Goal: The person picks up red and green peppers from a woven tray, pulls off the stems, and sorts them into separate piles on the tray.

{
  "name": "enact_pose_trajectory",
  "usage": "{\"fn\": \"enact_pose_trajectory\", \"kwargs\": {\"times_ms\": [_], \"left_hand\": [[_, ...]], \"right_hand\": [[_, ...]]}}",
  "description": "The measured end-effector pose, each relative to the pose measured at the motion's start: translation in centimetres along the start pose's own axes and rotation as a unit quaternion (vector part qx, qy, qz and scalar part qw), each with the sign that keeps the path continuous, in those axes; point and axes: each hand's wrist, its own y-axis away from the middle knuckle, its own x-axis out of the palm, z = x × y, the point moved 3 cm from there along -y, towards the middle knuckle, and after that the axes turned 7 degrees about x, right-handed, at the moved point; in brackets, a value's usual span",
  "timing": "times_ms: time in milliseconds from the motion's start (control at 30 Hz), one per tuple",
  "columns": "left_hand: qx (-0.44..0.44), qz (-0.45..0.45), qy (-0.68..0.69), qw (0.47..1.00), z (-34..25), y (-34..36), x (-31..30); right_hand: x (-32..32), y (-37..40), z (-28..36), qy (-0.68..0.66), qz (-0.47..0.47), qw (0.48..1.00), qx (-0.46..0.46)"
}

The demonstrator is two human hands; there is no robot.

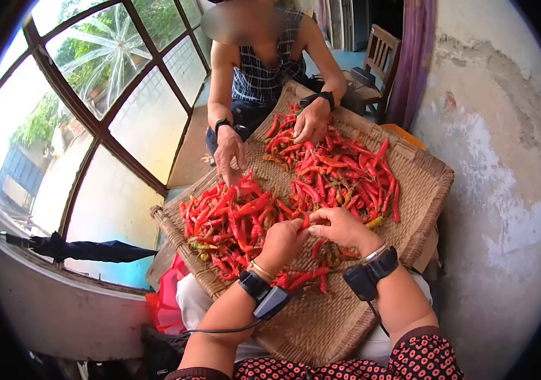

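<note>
In the head view, my left hand (282, 244) and my right hand (344, 229) meet over the middle of a woven tray (302, 326). Between their fingertips is a red chili pepper (305, 220), mostly covered by the fingers. Both hands are closed in a pinch on it. Left of my left hand lies a heap of red chili peppers (229, 215). Beyond my right hand is a second heap (343, 174), with some greenish and yellow peppers among the red. A few loose peppers (305, 277) lie below my hands.
Across the tray sits another person, whose one hand (229, 155) touches the left heap and other hand (313, 121) the far heap. A folded umbrella (99, 250) lies by the windows. A wooden chair (381, 63) stands behind; a plaster wall (492, 190) is at right.
</note>
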Motion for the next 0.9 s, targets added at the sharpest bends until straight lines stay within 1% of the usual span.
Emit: {"fn": "enact_pose_trajectory", "kwargs": {"times_ms": [33,67,100,133,167,200,233,267,300,367,433,500,533,600,633,700,733,767,800,833,867,900], "left_hand": [[-0.063,0.014,0.148,0.987,-0.2,0.1,-0.2],[-0.124,0.028,0.292,0.948,-0.1,0.2,0.0],[-0.130,0.034,0.284,0.949,0.5,0.8,-0.1],[-0.107,-0.008,0.393,0.913,0.7,0.8,0.4],[-0.081,-0.052,0.496,0.863,0.8,0.7,0.6],[-0.102,-0.049,0.533,0.838,0.7,0.7,0.5],[-0.103,-0.050,0.535,0.837,0.5,0.7,0.3],[-0.097,-0.035,0.520,0.848,0.4,0.7,0.2],[-0.092,-0.019,0.505,0.858,0.2,0.6,0.2],[-0.079,-0.018,0.505,0.859,-0.3,0.6,0.3],[-0.063,-0.016,0.504,0.861,-0.7,0.6,0.3],[-0.056,0.004,0.581,0.812,-1.2,0.8,0.3],[-0.056,0.003,0.582,0.811,-1.4,0.8,0.2],[-0.076,0.016,0.642,0.763,-1.9,0.9,0.3],[-0.077,0.015,0.643,0.762,-2.0,1.0,0.2],[-0.093,-0.042,0.628,0.771,-1.9,1.0,-0.1],[-0.088,-0.091,0.570,0.812,-1.2,0.8,0.0],[-0.088,-0.091,0.570,0.812,-0.9,0.7,-0.2],[-0.102,-0.115,0.573,0.805,-0.4,0.7,-0.7],[-0.115,-0.139,0.577,0.797,0.1,0.7,-1.0],[-0.124,-0.155,0.632,0.749,0.1,0.6,-1.2],[-0.124,-0.155,0.632,0.749,0.4,0.5,-1.3]], "right_hand": [[0.0,0.2,0.1,0.006,-0.007,1.000,-0.019],[0.0,0.3,0.3,0.013,-0.013,0.999,-0.037],[0.8,0.2,0.6,0.002,-0.011,0.999,-0.038],[0.8,0.3,0.8,-0.046,-0.003,0.999,-0.026],[0.7,0.4,1.0,-0.091,0.004,0.996,-0.015],[0.6,0.6,1.4,-0.090,0.005,0.996,-0.014],[0.3,0.9,1.8,-0.118,-0.008,0.993,-0.003],[0.1,1.0,1.9,-0.145,-0.023,0.989,0.008],[0.1,1.0,1.9,-0.143,-0.022,0.989,0.009],[-0.2,1.0,1.6,-0.187,-0.021,0.982,-0.010],[-1.0,1.4,2.3,-0.178,-0.010,0.984,-0.001],[-1.6,1.7,2.4,-0.171,0.002,0.985,0.007],[-1.8,1.8,2.2,-0.190,0.012,0.982,0.010],[-2.2,1.9,2.3,-0.208,0.023,0.978,0.014],[-2.4,2.0,2.5,-0.197,0.010,0.980,0.015],[-2.9,1.9,2.5,-0.186,-0.002,0.982,0.016],[-3.3,1.9,2.2,-0.164,-0.024,0.986,0.021],[-3.7,1.8,2.0,-0.141,-0.046,0.989,0.026],[-4.1,1.9,2.1,-0.119,-0.075,0.990,0.031],[-4.3,1.8,2.0,-0.119,-0.075,0.990,0.032],[-4.8,1.8,1.7,-0.133,-0.094,0.986,0.026],[-5.1,1.8,1.6,-0.148,-0.112,0.982,0.021]]}}
